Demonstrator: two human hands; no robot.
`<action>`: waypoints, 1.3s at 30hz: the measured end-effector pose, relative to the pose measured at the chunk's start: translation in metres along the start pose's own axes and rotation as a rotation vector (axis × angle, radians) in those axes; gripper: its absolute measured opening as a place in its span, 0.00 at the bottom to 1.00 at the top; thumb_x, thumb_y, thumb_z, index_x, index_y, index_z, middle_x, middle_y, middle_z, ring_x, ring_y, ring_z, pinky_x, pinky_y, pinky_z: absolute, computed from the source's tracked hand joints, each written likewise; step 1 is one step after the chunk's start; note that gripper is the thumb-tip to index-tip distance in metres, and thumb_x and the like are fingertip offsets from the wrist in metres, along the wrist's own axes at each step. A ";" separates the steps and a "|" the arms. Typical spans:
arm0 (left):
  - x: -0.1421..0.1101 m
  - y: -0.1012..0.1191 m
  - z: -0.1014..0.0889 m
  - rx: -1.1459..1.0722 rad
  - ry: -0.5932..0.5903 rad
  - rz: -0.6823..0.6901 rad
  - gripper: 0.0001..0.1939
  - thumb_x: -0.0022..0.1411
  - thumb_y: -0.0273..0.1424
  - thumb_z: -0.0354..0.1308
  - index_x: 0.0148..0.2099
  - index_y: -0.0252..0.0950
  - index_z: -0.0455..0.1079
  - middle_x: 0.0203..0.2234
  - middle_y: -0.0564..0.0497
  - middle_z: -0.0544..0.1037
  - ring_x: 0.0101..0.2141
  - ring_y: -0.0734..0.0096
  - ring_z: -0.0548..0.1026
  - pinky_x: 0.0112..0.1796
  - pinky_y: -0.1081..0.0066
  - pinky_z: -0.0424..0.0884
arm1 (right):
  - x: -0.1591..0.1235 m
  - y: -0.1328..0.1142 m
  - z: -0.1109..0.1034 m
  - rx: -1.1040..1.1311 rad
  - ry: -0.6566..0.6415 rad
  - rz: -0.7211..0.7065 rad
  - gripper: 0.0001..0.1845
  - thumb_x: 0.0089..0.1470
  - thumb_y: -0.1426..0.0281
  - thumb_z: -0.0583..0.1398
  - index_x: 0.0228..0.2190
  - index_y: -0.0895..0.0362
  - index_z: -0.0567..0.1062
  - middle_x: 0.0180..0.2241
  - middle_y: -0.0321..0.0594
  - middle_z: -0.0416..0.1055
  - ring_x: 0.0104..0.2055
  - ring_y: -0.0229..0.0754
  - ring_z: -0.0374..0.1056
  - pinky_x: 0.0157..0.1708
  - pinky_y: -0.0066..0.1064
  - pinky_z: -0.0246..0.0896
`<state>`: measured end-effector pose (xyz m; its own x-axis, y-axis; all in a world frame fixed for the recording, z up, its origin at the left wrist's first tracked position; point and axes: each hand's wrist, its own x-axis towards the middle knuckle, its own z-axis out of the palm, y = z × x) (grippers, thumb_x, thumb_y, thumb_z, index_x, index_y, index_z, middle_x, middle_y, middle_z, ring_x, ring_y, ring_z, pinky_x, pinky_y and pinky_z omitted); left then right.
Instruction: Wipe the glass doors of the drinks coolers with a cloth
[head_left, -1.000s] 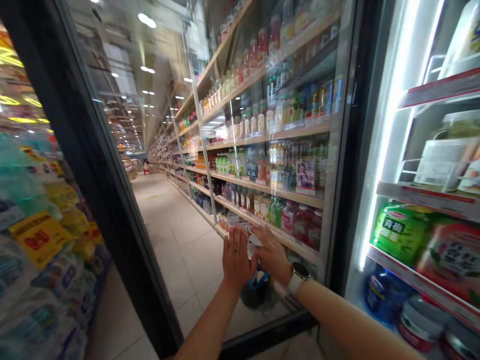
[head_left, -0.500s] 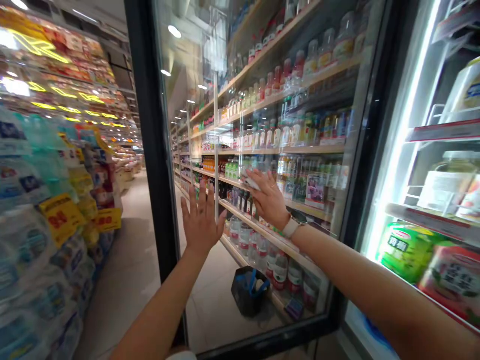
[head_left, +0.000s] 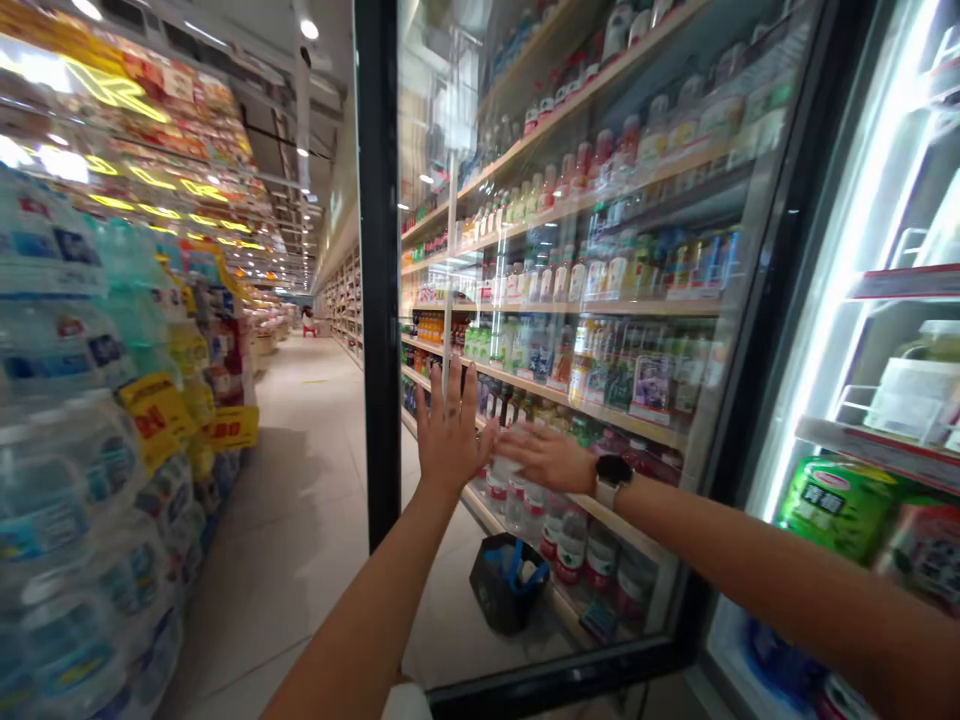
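Note:
My left hand [head_left: 450, 435] lies with fingers spread upright against the glass door [head_left: 540, 610], holding nothing. My right hand [head_left: 547, 458], with a watch on the wrist, is stretched sideways across the glass, its fingertips close to my left thumb. Under its fingers a whitish patch shows, which looks like the white cloth [head_left: 504, 466]; most of it is covered by the hand, and the fingers are blurred. The door has a black frame [head_left: 381, 300] and stands swung open. Shelves of bottles show through or in the glass.
To the right is a lit fridge with shelves [head_left: 892, 440] and green packs [head_left: 840, 505]. A dark bin [head_left: 506, 595] with blue-handled items appears low in the glass. On the left stand stacked bottled water packs [head_left: 67, 480] with yellow price signs [head_left: 157, 415] beside a long aisle.
My right hand has moved down across the glass and turned more level, ending close to my left thumb. My left hand stays on the glass. The view has shifted left, showing more aisle.

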<state>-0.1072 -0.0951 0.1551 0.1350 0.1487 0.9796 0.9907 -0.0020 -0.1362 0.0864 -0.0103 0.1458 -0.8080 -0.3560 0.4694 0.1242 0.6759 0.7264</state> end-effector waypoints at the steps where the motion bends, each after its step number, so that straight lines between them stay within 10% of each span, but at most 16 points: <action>1: 0.000 0.000 0.000 0.001 -0.005 -0.002 0.39 0.67 0.42 0.48 0.72 0.33 0.36 0.69 0.41 0.46 0.68 0.53 0.36 0.65 0.46 0.39 | 0.013 0.017 -0.011 -0.035 0.027 0.024 0.18 0.63 0.70 0.54 0.54 0.54 0.72 0.59 0.41 0.67 0.65 0.40 0.56 0.66 0.40 0.51; 7: 0.000 0.002 -0.006 0.009 -0.047 -0.003 0.40 0.67 0.43 0.47 0.71 0.31 0.35 0.69 0.39 0.45 0.68 0.52 0.35 0.65 0.45 0.40 | 0.057 0.057 -0.041 -0.143 0.241 0.355 0.22 0.63 0.77 0.50 0.54 0.53 0.71 0.63 0.43 0.61 0.69 0.44 0.47 0.67 0.51 0.46; 18: 0.000 0.000 -0.005 0.021 -0.069 -0.001 0.39 0.66 0.46 0.45 0.71 0.29 0.42 0.68 0.38 0.47 0.68 0.51 0.36 0.65 0.47 0.40 | -0.019 -0.037 0.020 0.072 -0.067 -0.016 0.22 0.64 0.71 0.51 0.59 0.58 0.67 0.55 0.40 0.71 0.61 0.36 0.62 0.63 0.33 0.57; 24: 0.000 -0.001 -0.003 -0.011 -0.059 0.000 0.39 0.66 0.46 0.46 0.71 0.30 0.41 0.68 0.38 0.47 0.68 0.51 0.36 0.65 0.47 0.39 | 0.016 0.025 -0.018 0.080 -0.143 -0.043 0.21 0.63 0.69 0.54 0.57 0.52 0.69 0.58 0.37 0.69 0.63 0.36 0.60 0.65 0.33 0.52; 30: 0.000 0.000 -0.002 0.000 -0.055 -0.003 0.41 0.66 0.44 0.49 0.71 0.30 0.37 0.69 0.39 0.45 0.68 0.52 0.34 0.65 0.46 0.38 | 0.055 0.069 -0.044 -0.110 0.179 0.338 0.19 0.63 0.76 0.51 0.50 0.53 0.74 0.63 0.40 0.62 0.69 0.44 0.47 0.68 0.52 0.44; 39: 0.002 0.002 0.002 0.006 -0.100 -0.061 0.35 0.68 0.34 0.47 0.71 0.33 0.39 0.68 0.40 0.44 0.68 0.54 0.35 0.65 0.45 0.41 | -0.002 -0.012 0.013 -0.068 0.165 0.289 0.14 0.64 0.72 0.53 0.44 0.53 0.78 0.56 0.40 0.71 0.63 0.42 0.59 0.65 0.46 0.52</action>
<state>-0.1054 -0.0925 0.1561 0.0716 0.2458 0.9667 0.9968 0.0159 -0.0779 0.0788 -0.0099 0.1298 -0.6305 -0.2592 0.7316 0.3775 0.7212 0.5808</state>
